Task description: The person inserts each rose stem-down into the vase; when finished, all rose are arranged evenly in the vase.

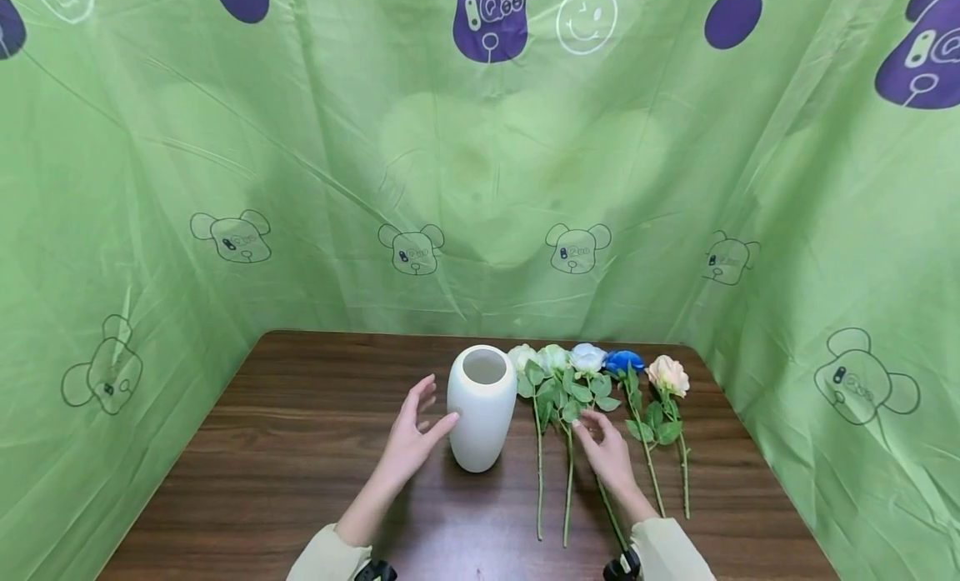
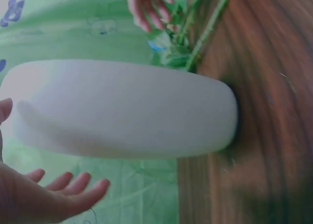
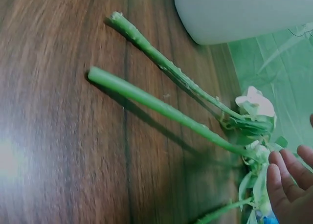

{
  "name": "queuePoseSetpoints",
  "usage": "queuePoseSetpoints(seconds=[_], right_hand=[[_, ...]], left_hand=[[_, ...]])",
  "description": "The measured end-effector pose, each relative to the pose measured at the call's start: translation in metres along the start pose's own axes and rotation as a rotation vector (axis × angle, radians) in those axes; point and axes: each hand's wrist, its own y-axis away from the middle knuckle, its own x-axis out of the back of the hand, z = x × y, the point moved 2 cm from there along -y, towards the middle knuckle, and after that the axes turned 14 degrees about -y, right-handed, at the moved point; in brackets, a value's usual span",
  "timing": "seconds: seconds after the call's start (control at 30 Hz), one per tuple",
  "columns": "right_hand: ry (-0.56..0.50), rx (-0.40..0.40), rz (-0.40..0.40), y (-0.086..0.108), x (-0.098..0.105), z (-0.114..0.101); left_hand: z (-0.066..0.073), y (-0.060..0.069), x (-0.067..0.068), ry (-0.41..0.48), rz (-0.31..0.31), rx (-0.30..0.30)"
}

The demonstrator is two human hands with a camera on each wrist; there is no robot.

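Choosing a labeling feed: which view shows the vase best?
Head: it shows the vase from mouth to base, nearly unblocked. Left wrist gets its side close up, mouth unseen; right wrist only its lower part, cut by the frame.

Head view looks forward, down at the table (image 1: pixel 300 431); close, sideways-tilted wrist views share the vase (image 2: pixel 122 109)

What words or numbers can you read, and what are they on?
"Qee", probably, on the middle purple bear on the green curtain.
"Q", the rest cut off, on the right purple bear.
Small bear outlines: lettering too small to read.
Vase: no writing visible.
Numbers: none readable.
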Motion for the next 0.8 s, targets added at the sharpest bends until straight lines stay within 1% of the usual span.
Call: queuePoseSetpoints(seconds=[0.1,0.23,0.3,0.33,0.37,0.43,0.57,0.7,0.8], right_hand=[[0.015,-0.045,-0.038,0.0,-0.008,0.003],[0.046,-0.096,-0.085,0.0,-0.018,0.005],[0.07,-0.098,-0.103,0.0,-0.023,0.005],[0.085,-0.093,-0.112,0.001,-0.026,0.005],[0.101,-0.09,-0.121,0.001,-0.028,0.006],[0.109,-0.089,-0.143,0.001,-0.033,0.007],[0.099,-0.106,-0.192,-0.001,-0.042,0.01],[0.121,-0.087,-0.229,-0.003,-0.05,0.011],[0.174,-0.054,-0.238,-0.003,-0.055,0.011]], left_hand=[[0.01,-0.002,-0.001,-0.002,-0.023,0.034],[0.037,0.002,0.003,0.02,-0.072,0.088],[0.047,0.004,0.005,0.03,-0.097,0.109],[0.049,0.005,0.005,0.036,-0.109,0.122],[0.046,0.004,0.004,0.034,-0.117,0.122],[0.036,0.001,0.0,0.03,-0.13,0.123],[0.016,-0.005,-0.007,0.009,-0.139,0.121],[0.011,-0.007,-0.009,0.001,-0.137,0.118],[0.01,-0.007,-0.008,0.0,-0.136,0.121]])
